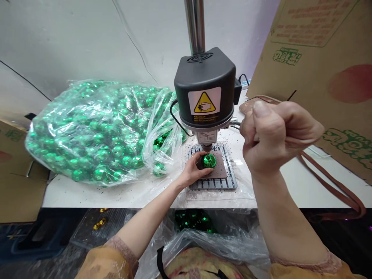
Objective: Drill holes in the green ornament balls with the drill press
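Observation:
My left hand (192, 170) holds a shiny green faceted ball (209, 161) between thumb and fingers. The ball rests on a brown square pad (221, 170) over the slotted grey base plate (233, 184). Directly above it is the chuck (207, 147) of a small black drill press (205, 85), its tip at the hole in the ball's top. My right hand (274, 135) is a closed fist at the machine's right side, around the drill press lever, which the fingers mostly hide.
A large clear bag (87, 135) of green balls lies on the white table (95, 197) at left. Below the table edge, more green balls (194, 221) sit in an open plastic bag. Cardboard boxes (322, 77) flank both sides. A brown strap (334, 190) lies at right; dark shavings surround the base.

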Available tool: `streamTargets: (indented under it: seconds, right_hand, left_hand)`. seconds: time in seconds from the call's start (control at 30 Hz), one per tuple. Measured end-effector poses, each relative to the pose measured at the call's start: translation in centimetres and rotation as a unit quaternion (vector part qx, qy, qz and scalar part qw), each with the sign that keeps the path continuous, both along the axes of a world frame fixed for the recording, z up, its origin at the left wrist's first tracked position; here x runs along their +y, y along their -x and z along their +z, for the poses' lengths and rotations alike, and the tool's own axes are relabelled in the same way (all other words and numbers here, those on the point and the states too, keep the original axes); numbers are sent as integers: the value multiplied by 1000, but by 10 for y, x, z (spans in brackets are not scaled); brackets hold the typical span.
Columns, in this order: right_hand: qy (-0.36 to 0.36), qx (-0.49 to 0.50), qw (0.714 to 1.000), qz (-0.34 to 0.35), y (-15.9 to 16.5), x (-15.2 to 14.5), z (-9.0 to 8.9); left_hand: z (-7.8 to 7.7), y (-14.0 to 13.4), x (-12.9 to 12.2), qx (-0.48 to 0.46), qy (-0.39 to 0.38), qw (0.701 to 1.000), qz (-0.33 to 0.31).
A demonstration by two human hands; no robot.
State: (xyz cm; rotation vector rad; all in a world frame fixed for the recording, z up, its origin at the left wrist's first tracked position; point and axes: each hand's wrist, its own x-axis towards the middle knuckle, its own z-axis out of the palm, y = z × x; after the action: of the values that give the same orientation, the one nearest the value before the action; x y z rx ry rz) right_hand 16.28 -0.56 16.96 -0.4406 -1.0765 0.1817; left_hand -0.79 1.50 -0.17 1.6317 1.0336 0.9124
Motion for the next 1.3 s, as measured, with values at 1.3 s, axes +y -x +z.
streamTargets:
  seconds: [1.3]
  right_hand:
    - [-112,-62,992,12,-11,2,-53]
  left_hand:
    - [-16,0,0,-4,-38,999,11]
